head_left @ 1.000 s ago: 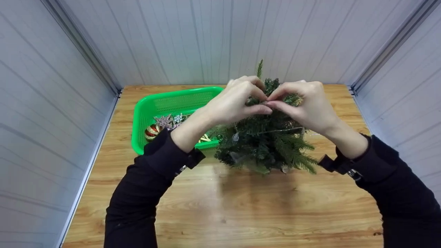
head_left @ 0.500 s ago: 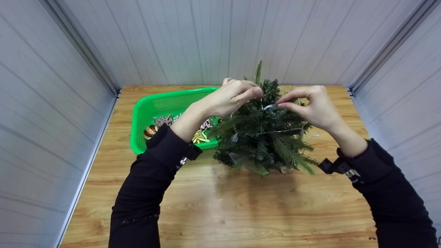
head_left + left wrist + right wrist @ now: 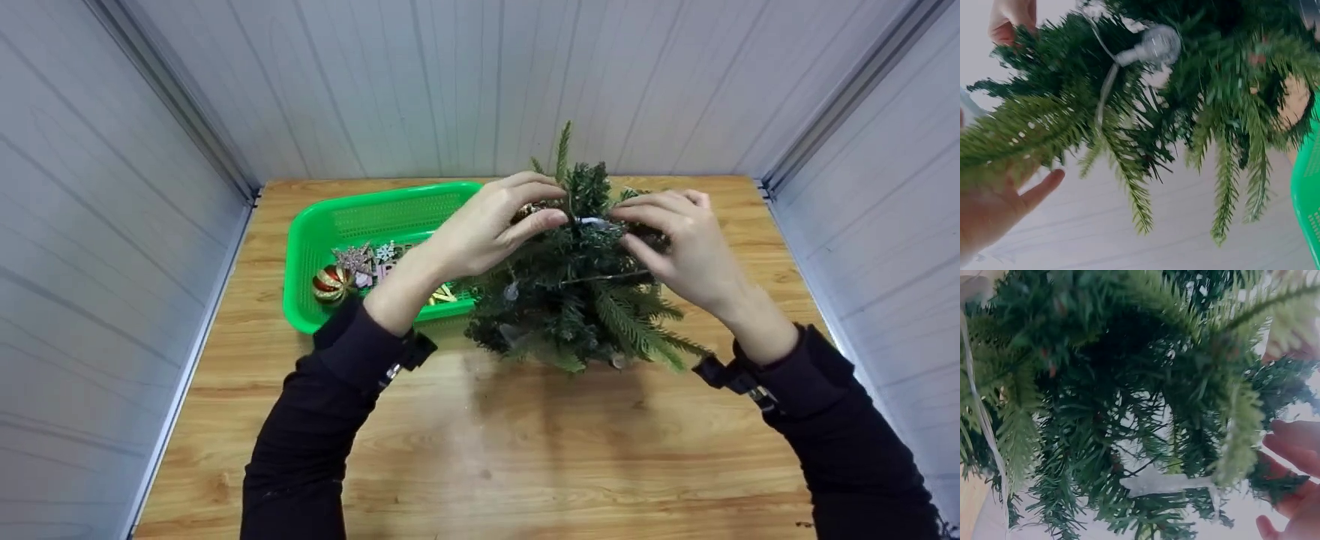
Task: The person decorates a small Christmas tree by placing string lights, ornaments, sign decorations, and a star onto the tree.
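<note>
A small artificial Christmas tree (image 3: 570, 300) stands on the wooden table, hung with a thin strand of string lights. My left hand (image 3: 495, 225) is at the left of its upper part, thumb and fingers apart with a twig in the gap between them. On the right side of the top, my right hand (image 3: 682, 236) has its fingers loosely spread among the branches. Between the two hands a pale light bulb (image 3: 592, 221) lies on the green needles. Another clear bulb (image 3: 1159, 46) hangs from its wire in the left wrist view. The right wrist view has a frosted bulb (image 3: 1159, 484) close to my fingers.
A green plastic basket (image 3: 300, 247) sits left of the tree. It holds a red and gold striped ball (image 3: 330, 285), a glittery star (image 3: 354, 259), a snowflake (image 3: 385, 251) and other ornaments. Pale panel walls (image 3: 465, 90) enclose the table (image 3: 480, 450) at the back and sides.
My fingertips met at the treetop a second ago. They have since parted, and my right hand has let go of the pale bulb and spread its fingers.
</note>
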`<state>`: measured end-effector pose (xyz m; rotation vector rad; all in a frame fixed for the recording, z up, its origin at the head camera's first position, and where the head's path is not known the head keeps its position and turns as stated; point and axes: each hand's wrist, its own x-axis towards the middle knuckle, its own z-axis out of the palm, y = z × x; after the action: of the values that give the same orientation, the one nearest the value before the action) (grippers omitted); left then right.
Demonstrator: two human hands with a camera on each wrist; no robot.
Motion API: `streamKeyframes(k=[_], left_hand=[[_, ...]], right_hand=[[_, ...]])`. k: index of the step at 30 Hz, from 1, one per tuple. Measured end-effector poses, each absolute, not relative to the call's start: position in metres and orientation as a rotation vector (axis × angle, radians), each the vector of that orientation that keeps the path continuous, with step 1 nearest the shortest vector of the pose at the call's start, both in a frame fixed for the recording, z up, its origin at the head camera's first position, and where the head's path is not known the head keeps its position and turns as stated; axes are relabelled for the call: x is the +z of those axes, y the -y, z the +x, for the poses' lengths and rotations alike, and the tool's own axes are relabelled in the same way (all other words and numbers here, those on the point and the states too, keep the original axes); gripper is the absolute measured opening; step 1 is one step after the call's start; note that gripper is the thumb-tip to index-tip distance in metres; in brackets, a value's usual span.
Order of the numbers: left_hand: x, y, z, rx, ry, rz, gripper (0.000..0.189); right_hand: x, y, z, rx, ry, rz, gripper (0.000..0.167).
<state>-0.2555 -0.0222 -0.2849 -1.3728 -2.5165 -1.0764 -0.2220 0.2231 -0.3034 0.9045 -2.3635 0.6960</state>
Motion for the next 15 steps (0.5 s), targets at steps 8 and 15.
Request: streamKeyframes(k=[8,15], left_hand=[[-0.324,0.057,-0.211,-1.158,2.078,-1.051,0.038],[-0.412,0.092,-0.179,-1.345,1.963,-0.522,0.022]], right_hand=[[-0.309,-0.238,-0.187,0.870,2.152,0.716,0.028],[-0.360,-0.273,-0.142,1.233,1.813,0.286,0.018]])
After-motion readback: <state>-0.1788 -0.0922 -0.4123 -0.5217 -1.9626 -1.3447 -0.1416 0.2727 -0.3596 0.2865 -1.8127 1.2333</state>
